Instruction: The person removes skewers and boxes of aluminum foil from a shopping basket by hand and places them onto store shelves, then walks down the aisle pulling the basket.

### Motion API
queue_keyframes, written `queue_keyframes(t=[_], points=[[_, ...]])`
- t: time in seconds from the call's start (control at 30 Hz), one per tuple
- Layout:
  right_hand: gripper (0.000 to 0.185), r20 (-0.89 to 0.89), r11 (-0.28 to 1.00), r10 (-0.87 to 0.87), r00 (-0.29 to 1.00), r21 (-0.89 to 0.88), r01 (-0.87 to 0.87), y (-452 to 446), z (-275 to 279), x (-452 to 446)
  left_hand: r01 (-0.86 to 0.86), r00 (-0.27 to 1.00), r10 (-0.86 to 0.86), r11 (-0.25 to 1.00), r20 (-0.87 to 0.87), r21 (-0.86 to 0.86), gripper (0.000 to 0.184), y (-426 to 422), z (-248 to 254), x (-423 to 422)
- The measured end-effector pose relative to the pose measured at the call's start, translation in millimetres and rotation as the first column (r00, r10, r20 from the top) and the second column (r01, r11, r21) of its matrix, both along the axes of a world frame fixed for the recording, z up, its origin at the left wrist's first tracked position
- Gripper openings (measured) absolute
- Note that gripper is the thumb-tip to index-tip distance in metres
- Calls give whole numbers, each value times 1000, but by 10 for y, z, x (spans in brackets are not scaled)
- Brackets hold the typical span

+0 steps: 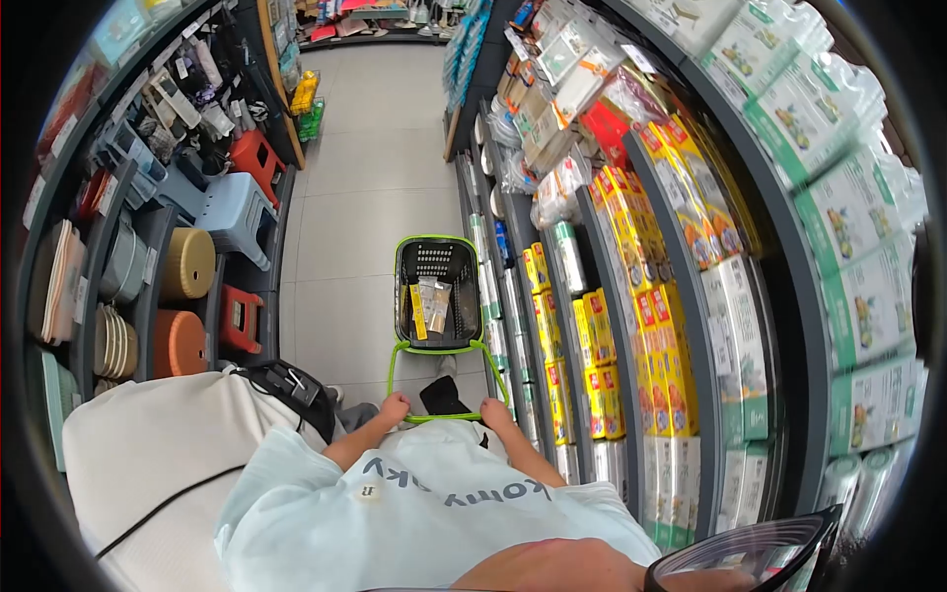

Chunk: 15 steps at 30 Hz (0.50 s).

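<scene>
My left hand (396, 407) and my right hand (492, 412) are closed around the green handle (446, 418), one near each end. The handle reaches from the black shopping basket (439, 341), which has perforated walls and a bright green rim. Inside the basket lie a yellow box (417, 312) and a clear-wrapped package (434, 304) with a tan part. Between my hands, beyond the handle bar, a dark flat shape (445, 396) shows low down; I cannot make out what it is.
Shelves line both sides of the tiled aisle (370, 158). Blue (232, 212) and orange stools (180, 340) stand on the left, yellow boxes (666, 365) and wrapped packs (824, 212) on the right. Close on my left are a cream garment (163, 444) and a black bag (296, 395).
</scene>
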State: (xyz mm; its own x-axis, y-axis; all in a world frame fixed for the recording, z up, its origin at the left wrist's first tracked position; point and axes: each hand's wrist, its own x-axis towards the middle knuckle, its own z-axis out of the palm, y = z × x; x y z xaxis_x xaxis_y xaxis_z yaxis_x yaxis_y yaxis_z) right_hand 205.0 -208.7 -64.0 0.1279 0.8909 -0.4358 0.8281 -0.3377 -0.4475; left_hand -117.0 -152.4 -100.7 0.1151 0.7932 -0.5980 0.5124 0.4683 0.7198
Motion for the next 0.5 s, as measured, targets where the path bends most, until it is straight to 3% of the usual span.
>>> queue_keyframes(t=[0.07, 0.13, 0.17, 0.3, 0.37, 0.4, 0.47, 0.5], points=[[22, -21, 995, -93, 995, 26, 93, -207, 1, -9, -15, 1000, 14, 1000, 16, 26, 14, -215, 75, 27], [20, -195, 978, -166, 967, 93, 187, -357, 54, -9, -44, 998, 40, 996, 54, 81, 14, -396, 201, 22], [20, -193, 978, -170, 966, 91, 190, -411, 73, -16, -94, 991, 91, 995, 96, 32, 13, -416, 253, 22], [21, -88, 990, -140, 986, -7, 140, -494, 151, 102, -110, 980, 108, 994, 167, 0, 12, -543, -120, 19], [24, -5, 997, -41, 999, -65, 41, -482, 169, 159, -34, 972, 25, 999, 232, 34, 11, -649, -417, 39], [25, 33, 995, 4, 999, -95, -1, -480, 153, 182, -31, 972, 20, 999, 236, 41, 11, -666, -341, 74], [25, 54, 996, 46, 998, -79, -42, -492, 55, 241, 73, 997, -75, 990, 12, 119, 11, -719, -19, 151], [24, 72, 987, 132, 989, -102, -125, -492, 74, 248, 85, 996, -88, 988, 17, 126, 11, -726, 80, 200]])
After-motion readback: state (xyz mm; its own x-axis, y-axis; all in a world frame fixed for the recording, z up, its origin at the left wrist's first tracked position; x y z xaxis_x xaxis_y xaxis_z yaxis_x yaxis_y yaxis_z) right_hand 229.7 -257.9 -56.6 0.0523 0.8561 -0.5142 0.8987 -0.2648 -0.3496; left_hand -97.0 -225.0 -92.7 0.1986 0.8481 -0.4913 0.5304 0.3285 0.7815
